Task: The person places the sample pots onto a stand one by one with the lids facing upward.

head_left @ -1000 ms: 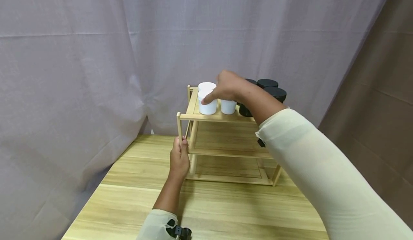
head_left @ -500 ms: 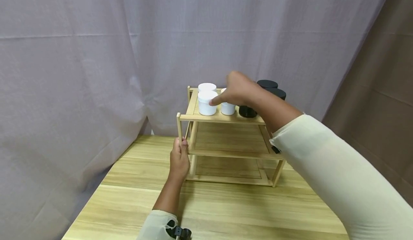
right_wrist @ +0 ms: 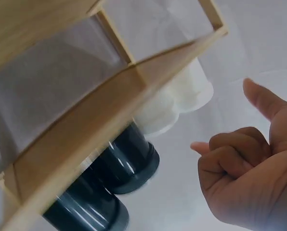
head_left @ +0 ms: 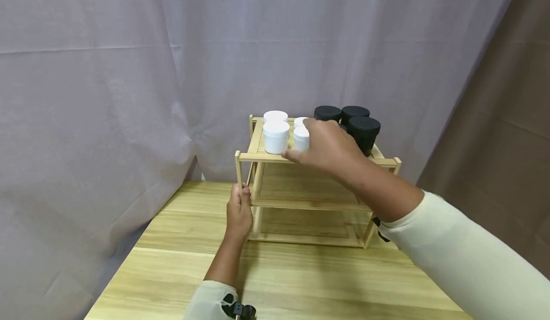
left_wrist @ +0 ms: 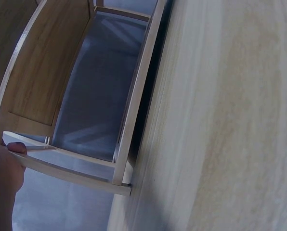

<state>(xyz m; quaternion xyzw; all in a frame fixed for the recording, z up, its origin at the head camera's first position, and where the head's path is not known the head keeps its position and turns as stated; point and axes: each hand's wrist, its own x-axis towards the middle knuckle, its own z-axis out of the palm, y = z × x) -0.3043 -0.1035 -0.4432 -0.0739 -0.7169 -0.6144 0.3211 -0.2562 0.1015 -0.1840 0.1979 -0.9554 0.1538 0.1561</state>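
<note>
A three-tier wooden rack (head_left: 296, 186) stands on a wooden table (head_left: 301, 277). Its top shelf carries white jars (head_left: 276, 137) on the left and three black jars (head_left: 364, 131) on the right. My left hand (head_left: 240, 205) grips the rack's front left post. My right hand (head_left: 320, 148) hovers just in front of the top shelf's front rail, loosely curled and holding nothing, apart from the jars. From below, the right wrist view shows the empty right hand (right_wrist: 249, 178), the white jars (right_wrist: 182, 96) and the black jars (right_wrist: 129, 161). In the left wrist view my thumb (left_wrist: 8, 154) lies against a thin rail of the rack (left_wrist: 129, 120).
A grey curtain (head_left: 129, 71) hangs close behind and to the left of the table, and a brown one (head_left: 507, 119) hangs on the right. The rack's two lower shelves hold nothing. Bare tabletop (left_wrist: 230, 115) stretches in front of the rack.
My right hand has drawn back from the white jars, down and toward me to the front of the top shelf, uncovering the black jars. The left hand has kept its grip on the post.
</note>
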